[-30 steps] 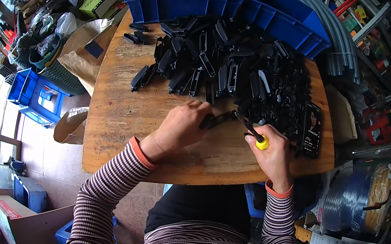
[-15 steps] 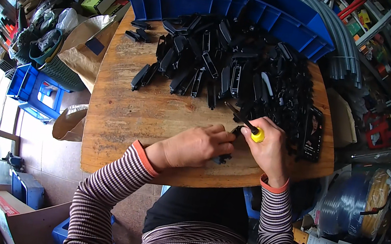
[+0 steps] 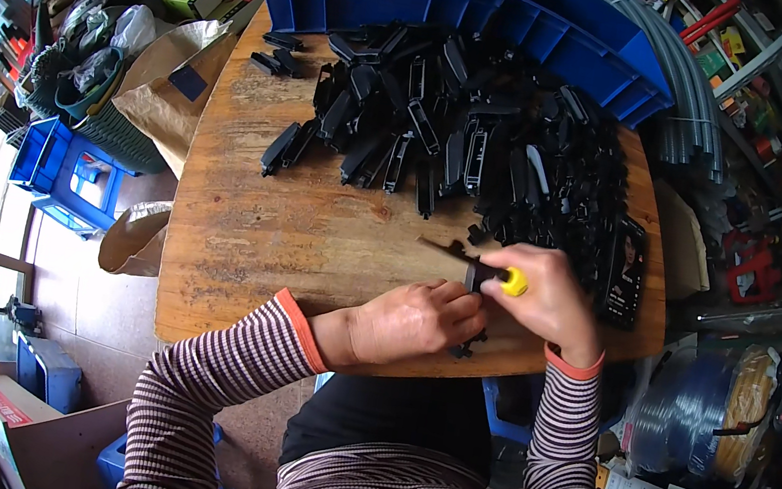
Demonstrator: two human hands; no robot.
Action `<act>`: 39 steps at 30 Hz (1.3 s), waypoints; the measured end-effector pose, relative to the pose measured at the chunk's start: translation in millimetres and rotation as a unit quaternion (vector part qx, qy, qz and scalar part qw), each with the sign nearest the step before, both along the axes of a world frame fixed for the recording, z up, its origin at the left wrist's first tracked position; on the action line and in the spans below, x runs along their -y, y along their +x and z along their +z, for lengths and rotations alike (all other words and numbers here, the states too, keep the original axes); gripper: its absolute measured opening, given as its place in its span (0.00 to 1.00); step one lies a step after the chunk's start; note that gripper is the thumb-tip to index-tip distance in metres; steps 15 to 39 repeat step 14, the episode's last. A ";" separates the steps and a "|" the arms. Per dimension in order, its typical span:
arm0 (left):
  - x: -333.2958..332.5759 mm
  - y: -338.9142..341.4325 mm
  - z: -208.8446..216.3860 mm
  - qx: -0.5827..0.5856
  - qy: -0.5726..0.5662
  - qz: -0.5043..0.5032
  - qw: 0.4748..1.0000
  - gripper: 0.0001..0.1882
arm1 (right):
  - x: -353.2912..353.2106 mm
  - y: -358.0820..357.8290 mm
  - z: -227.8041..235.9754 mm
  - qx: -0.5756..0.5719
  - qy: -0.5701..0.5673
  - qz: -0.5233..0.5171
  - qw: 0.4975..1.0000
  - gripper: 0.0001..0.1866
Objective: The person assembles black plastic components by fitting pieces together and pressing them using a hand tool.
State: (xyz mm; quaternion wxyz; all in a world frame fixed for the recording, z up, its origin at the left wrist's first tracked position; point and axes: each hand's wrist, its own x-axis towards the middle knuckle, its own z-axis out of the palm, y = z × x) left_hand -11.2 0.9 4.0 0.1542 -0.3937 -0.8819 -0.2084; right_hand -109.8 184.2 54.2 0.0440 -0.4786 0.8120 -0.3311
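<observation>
My right hand is closed round a screwdriver with a yellow handle end; its shaft points left over the table. My left hand has its fingers curled together beside it, pinching a small black plastic part that shows between the two hands. Most of that part is covered by fingers. Small black pieces lie under the left hand at the near edge. Beyond both hands spreads a heap of long black plastic housings.
The wooden table has a curved edge. Two blue crates stand at its far side, one holding black parts. A phone lies by the right edge. Paper bags stand left of the table; coiled tubing sits right.
Both hands have come nearer to me, the left also moving right. The screwdriver's shaft has swung to point more to the left, and the black part shows more between the hands.
</observation>
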 end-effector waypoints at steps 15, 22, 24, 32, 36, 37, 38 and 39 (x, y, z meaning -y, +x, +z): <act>-1.1 -10.2 8.4 -0.056 -0.114 -0.038 0.991 0.25 | -20.1 2.2 11.5 0.055 -0.241 -0.226 0.942 0.06; -1.1 -10.2 8.4 -0.056 -0.114 -0.038 0.991 0.25 | -20.1 2.2 11.5 0.055 -0.241 -0.226 0.942 0.06; -1.1 -10.2 8.4 -0.056 -0.114 -0.038 0.991 0.25 | -20.1 2.2 11.5 0.055 -0.241 -0.226 0.942 0.06; -1.1 -10.2 8.4 -0.056 -0.114 -0.038 0.991 0.25 | -20.1 2.2 11.5 0.055 -0.241 -0.226 0.942 0.06; -1.1 -10.2 8.4 -0.056 -0.114 -0.038 0.991 0.25 | -20.1 2.2 11.5 0.055 -0.241 -0.226 0.942 0.06; -1.1 -10.2 8.4 -0.056 -0.114 -0.038 0.991 0.25 | -20.1 2.2 11.5 0.055 -0.241 -0.226 0.942 0.06; -1.1 -10.2 8.4 -0.056 -0.114 -0.038 0.991 0.25 | -20.1 2.2 11.5 0.055 -0.241 -0.226 0.942 0.06; -1.1 -10.2 8.4 -0.056 -0.114 -0.038 0.991 0.25 | -20.1 2.2 11.5 0.055 -0.241 -0.226 0.942 0.06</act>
